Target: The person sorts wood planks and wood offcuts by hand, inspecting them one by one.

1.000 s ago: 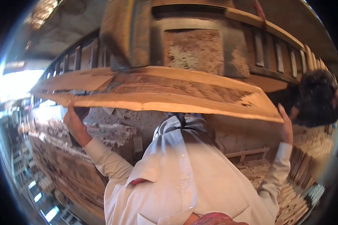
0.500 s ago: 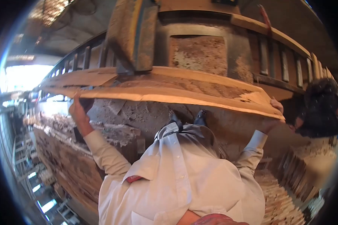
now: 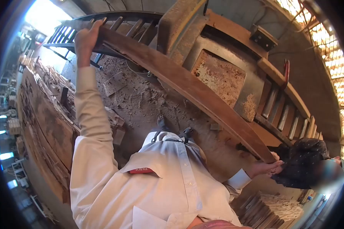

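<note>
A long wooden plank slants across the head view from upper left to lower right, a smooth brown face showing. My left hand, raised high at the arm's full reach, is closed around its far left end. Lower down, my right hand grips the opposite end, with its palm turned up and its fingers partly hidden. Behind the plank lies a machine table with a sawdust-covered panel set in it.
Roller conveyors extend from both sides of the machine. A large timber slab lies at left, and stacked boards stand at lower right. Another person in dark clothing is close to my right hand. Wood debris litters the floor.
The plank has gone from nearly level to steeply slanted, its left end raised and its right end lowered. It has turned from a pale, rough-edged side to a brown face.
</note>
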A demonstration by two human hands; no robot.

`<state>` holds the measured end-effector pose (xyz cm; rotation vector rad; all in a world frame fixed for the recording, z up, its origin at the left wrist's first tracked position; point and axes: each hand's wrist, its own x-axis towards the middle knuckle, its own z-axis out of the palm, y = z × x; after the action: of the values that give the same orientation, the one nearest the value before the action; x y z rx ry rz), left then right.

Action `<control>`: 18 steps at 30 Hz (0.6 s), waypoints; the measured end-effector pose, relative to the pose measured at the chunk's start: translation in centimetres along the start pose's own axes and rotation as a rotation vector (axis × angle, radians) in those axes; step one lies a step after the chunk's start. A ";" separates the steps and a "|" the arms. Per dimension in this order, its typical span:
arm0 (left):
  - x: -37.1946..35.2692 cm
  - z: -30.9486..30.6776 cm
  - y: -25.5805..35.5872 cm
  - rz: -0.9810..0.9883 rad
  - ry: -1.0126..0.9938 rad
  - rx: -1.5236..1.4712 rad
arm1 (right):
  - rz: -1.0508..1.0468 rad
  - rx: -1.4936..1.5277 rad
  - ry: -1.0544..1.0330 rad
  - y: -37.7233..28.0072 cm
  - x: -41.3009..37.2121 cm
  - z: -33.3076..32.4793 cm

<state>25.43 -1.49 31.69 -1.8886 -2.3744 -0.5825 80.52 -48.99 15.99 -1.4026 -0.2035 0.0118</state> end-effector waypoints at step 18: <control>-2.3 -2.3 0.5 0.224 0.294 -0.385 | -0.029 -0.382 0.106 -9.4 -0.2 2.9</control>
<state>26.04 -4.28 33.35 -1.9968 -1.9405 -1.2667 78.85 -47.77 25.62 -1.7755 -0.1421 -0.1308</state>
